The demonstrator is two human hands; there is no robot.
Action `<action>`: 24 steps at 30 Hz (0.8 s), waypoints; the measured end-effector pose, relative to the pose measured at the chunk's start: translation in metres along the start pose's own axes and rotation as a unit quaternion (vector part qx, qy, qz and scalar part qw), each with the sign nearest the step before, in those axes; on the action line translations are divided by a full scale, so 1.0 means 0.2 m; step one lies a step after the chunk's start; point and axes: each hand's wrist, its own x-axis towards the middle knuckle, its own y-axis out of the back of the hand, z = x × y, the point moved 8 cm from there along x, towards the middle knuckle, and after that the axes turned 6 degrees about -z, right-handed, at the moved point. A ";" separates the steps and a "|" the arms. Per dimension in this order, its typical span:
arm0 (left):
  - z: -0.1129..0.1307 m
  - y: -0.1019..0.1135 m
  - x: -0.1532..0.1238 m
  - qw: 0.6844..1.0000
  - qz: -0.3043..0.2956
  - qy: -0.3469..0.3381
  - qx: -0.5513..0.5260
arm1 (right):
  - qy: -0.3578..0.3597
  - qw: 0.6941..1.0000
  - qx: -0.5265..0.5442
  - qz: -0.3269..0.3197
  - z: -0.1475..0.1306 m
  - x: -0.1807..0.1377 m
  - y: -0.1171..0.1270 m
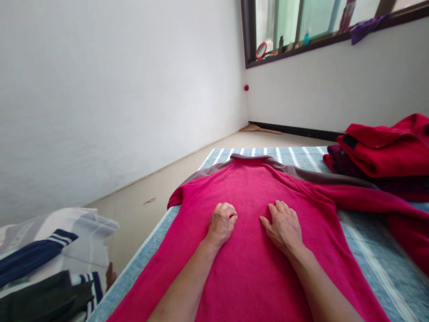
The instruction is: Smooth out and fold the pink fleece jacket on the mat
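Note:
A bright pink fleece top [254,192] with a grey collar and shoulder trim lies spread flat, back up, on a blue striped bed cover [375,255]. Both of my hands rest on the middle of its back. My left hand [221,222] has its fingers curled under, knuckles pressing on the cloth, with nothing visibly in it. My right hand [284,225] lies flat with the fingers stretched forward. The top's right sleeve [385,205] runs out to the right across the cover.
A stack of folded red and dark maroon garments [382,154] sits at the bed's far right. A pile of white, navy and black clothes [50,268] lies low on the left. Beige floor [161,183] runs between bed and white wall. A window sill holds bottles.

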 end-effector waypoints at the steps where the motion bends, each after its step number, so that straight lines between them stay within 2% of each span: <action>1: 0.02 -0.01 0.00 1.000 -0.004 -0.009 0.024 | 0.000 1.000 0.000 -0.001 0.00 0.00 0.00; 5: 0.07 -0.03 -0.01 0.995 -0.021 -0.026 0.094 | 0.002 1.000 -0.002 0.003 0.00 0.00 0.00; 10: 0.07 -0.04 -0.01 0.994 -0.015 -0.014 0.105 | 0.004 1.000 -0.009 0.010 0.00 0.00 0.00; 13: 0.03 -0.01 -0.01 1.000 0.015 0.012 0.014 | 0.005 1.000 -0.012 0.013 0.00 0.00 -0.01; 16: -0.04 0.03 -0.01 0.992 0.064 0.052 -0.100 | 0.004 1.000 -0.013 0.014 0.00 0.00 0.00; 24: -0.24 0.15 -0.04 0.954 0.143 0.147 -0.217 | 0.009 1.000 -0.014 0.005 0.00 0.00 0.01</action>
